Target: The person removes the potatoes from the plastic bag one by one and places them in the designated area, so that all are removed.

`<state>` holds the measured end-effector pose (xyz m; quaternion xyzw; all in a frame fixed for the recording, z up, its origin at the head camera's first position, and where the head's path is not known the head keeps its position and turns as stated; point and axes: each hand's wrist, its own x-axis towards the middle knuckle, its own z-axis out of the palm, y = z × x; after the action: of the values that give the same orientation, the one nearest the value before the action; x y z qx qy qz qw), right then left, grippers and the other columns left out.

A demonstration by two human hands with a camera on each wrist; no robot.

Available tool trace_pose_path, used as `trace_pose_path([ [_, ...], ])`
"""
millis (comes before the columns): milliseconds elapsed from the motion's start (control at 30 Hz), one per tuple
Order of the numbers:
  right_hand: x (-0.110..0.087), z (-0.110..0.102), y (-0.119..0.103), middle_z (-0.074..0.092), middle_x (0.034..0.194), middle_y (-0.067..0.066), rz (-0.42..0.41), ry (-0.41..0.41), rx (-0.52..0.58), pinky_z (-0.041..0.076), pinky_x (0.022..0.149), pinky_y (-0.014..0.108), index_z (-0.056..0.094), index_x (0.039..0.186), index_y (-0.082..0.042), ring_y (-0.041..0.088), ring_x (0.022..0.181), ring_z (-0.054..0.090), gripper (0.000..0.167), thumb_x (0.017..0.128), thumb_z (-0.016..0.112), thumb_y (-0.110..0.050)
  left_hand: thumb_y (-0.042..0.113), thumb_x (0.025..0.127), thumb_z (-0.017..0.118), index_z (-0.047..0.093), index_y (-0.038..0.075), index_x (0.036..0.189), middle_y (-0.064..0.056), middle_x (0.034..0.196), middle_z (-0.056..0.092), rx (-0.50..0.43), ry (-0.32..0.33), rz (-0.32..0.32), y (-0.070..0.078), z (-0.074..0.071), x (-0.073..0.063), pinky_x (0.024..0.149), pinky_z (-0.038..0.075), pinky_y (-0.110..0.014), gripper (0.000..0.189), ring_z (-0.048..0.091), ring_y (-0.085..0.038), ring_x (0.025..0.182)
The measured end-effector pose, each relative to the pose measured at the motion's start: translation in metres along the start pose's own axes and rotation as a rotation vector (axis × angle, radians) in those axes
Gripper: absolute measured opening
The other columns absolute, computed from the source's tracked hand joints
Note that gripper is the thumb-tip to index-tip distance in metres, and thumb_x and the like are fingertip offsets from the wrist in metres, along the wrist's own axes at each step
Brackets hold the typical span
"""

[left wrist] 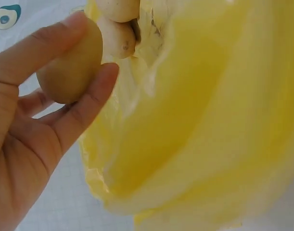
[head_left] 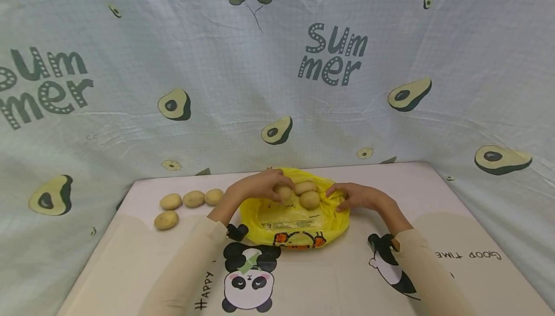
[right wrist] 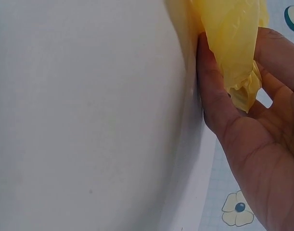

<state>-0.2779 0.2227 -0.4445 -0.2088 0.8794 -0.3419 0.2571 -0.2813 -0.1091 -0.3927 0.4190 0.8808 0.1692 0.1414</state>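
Observation:
A yellow plastic bag point(head_left: 256, 229) lies spread on the table, its mouth open toward the back. My left hand point(head_left: 268, 184) reaches over the bag's left side and grips a potato point(left wrist: 72, 70) between thumb and fingers. Two more potatoes rest in the bag, a round one point(head_left: 310, 200) in front of a longer one point(head_left: 305, 187). At the bag's right edge, my right hand point(head_left: 360, 196) holds the gathered yellow plastic point(right wrist: 233, 53) between thumb and fingers.
To the left of the bag, several potatoes point(head_left: 193, 199) lie on the pale printed table point(head_left: 117, 258), one of them point(head_left: 166, 220) nearer the front. Behind the table hangs a cloth point(head_left: 217, 75) with avocado prints.

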Motion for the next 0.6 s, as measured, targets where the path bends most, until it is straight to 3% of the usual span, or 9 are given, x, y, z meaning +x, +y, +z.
trace_pose_path([
  [200,-0.001,0.000,0.001,0.045,0.152,0.019,-0.002,0.002,-0.011,0.027,0.115,0.064,0.063,0.131,-0.017,0.040,0.139,0.038,0.042,0.090,0.075,-0.015,0.021,0.093,0.076,0.070,0.016,0.130,0.003,0.130,0.067,-0.102,0.015,0.031,-0.002,0.002,-0.006,0.099,0.048,-0.035,0.037,0.057,-0.018,0.116],
  [367,0.000,0.001,0.003,0.046,0.152,0.019,-0.008,0.005,-0.026,0.028,0.115,0.064,0.063,0.131,-0.018,0.040,0.139,0.038,0.042,0.090,0.075,-0.016,0.018,0.091,0.079,0.070,0.014,0.130,0.000,0.132,0.066,-0.177,0.044,0.041,-0.001,0.003,-0.011,0.098,0.050,-0.034,0.040,0.057,-0.019,0.117],
  [600,0.002,0.000,0.005,0.045,0.153,0.019,-0.010,0.004,-0.033,0.026,0.116,0.064,0.063,0.131,-0.019,0.041,0.141,0.037,0.042,0.090,0.076,-0.017,0.012,0.084,0.084,0.070,0.013,0.129,-0.002,0.132,0.067,-0.179,0.099,0.049,0.006,0.002,-0.013,0.100,0.050,-0.037,0.047,0.060,-0.021,0.120],
])
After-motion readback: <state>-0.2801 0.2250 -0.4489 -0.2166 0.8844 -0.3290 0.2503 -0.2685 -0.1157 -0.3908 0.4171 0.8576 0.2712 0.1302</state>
